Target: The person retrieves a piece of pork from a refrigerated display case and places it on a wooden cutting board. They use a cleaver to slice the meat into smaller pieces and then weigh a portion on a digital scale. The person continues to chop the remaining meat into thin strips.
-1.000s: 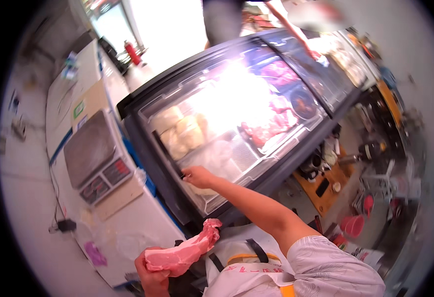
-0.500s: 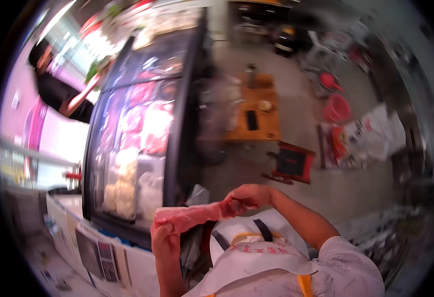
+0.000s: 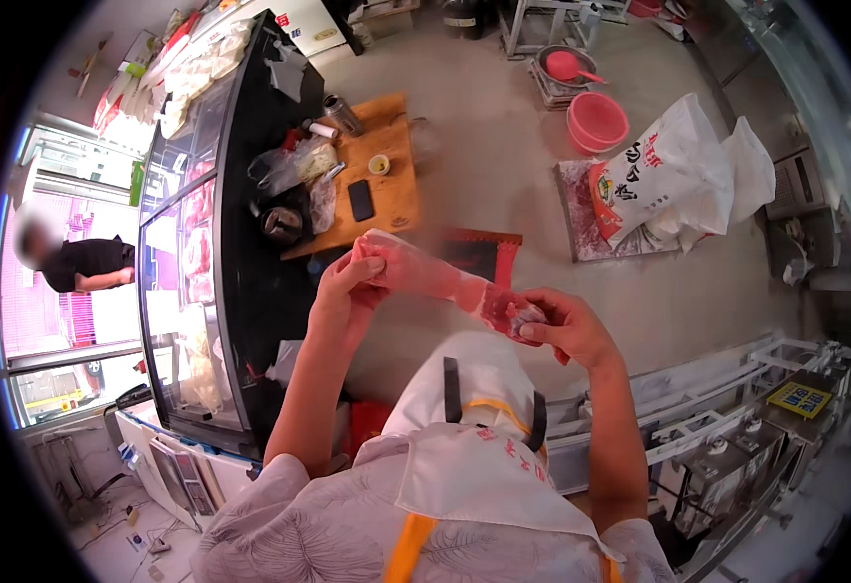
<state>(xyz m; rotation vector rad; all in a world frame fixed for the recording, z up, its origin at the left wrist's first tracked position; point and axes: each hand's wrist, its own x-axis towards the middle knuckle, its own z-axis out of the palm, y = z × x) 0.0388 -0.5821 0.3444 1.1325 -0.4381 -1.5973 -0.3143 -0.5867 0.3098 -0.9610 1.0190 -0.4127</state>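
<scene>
At the frame's centre, the left hand point(image 3: 345, 291) and right hand point(image 3: 573, 328) each clasp one end of a raw meat strip point(image 3: 432, 276).

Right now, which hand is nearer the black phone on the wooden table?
Left. The left hand, holding one end of the meat, is below the phone in the picture; the right hand, at the other end, is farther, to the lower right.

Meat point(image 3: 416, 270) spans the hands point(image 3: 344, 296); beyond it lies the desk point(image 3: 393, 206), bearing a phone point(image 3: 360, 200) and cup point(image 3: 379, 164). A case point(image 3: 249, 233) stands left of the desk, sacks point(image 3: 666, 175) right.
</scene>
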